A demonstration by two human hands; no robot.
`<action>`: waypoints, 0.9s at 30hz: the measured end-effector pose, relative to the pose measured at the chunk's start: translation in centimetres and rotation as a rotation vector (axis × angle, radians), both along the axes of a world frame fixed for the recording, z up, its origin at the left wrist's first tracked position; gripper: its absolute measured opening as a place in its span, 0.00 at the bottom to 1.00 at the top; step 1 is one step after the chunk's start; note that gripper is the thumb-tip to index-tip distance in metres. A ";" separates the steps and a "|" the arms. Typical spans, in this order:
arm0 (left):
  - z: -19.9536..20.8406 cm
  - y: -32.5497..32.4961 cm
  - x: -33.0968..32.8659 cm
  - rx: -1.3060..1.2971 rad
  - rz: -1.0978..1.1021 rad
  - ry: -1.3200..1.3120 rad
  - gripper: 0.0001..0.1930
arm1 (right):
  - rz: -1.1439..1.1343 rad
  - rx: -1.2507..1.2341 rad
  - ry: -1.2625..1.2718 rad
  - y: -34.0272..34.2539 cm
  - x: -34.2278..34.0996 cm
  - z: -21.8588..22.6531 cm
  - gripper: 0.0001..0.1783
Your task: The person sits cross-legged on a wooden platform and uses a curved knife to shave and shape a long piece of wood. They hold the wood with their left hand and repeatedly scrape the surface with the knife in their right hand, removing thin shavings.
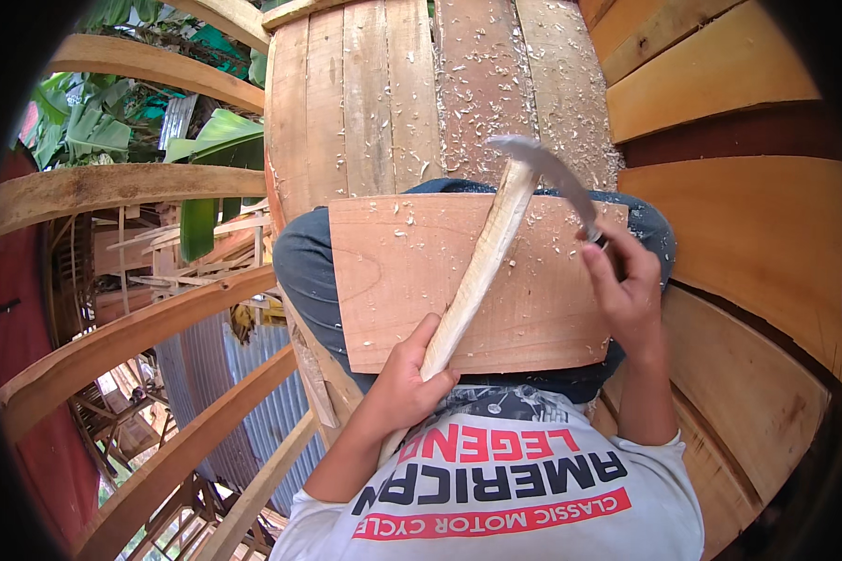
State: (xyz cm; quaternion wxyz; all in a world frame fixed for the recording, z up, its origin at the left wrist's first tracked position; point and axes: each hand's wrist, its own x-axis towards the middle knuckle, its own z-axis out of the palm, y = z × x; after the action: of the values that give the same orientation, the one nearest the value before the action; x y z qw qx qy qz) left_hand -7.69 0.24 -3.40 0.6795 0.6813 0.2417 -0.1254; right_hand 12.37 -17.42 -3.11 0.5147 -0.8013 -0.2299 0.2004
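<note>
In the head view, the left hand (407, 383) is wrapped around the lower part of a pale wooden stick (480, 271), at the near edge of a board (374, 290), left of that edge's middle. The board lies across the lap of the seated person, over blue jeans (301, 266). The stick slants over it, from the near edge up and to the right, and its upper end sticks out past the far edge. The right hand (630, 285), over the board's right edge, has its fingers closed on the dark handle of a curved knife (563, 175). The blade arcs left from the handle, passing the stick's upper end, with its tip beyond the far edge; I cannot tell whether steel and wood are touching. Small shavings (402, 234) dot the board. Beyond its far edge, the plank floor (370, 103) carries many more, thickest toward the floor's right edge. Wooden rails (131, 187) stand on the left, with green leaves (220, 140) and corrugated sheets (262, 383) behind them. Wide planks (739, 220) line the right side.
</note>
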 end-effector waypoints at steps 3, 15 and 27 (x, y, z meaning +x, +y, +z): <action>0.3 0.2 0.1 -0.041 0.037 0.047 0.20 | 0.165 -0.010 -0.073 0.6 -2.0 1.6 0.10; 4.8 -0.3 2.7 0.444 0.071 -0.029 0.19 | 0.016 0.006 -0.203 -0.4 -1.5 1.0 0.11; 6.4 0.0 1.2 0.774 0.114 -0.143 0.19 | -0.125 -0.151 -0.566 -1.2 1.3 1.7 0.25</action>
State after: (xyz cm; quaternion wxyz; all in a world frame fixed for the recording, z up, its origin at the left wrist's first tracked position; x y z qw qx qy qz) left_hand -6.53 0.21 3.01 0.3935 0.8796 0.2604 0.0606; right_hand 13.70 -18.59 -1.40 0.3805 -0.8738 -0.2991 -0.0464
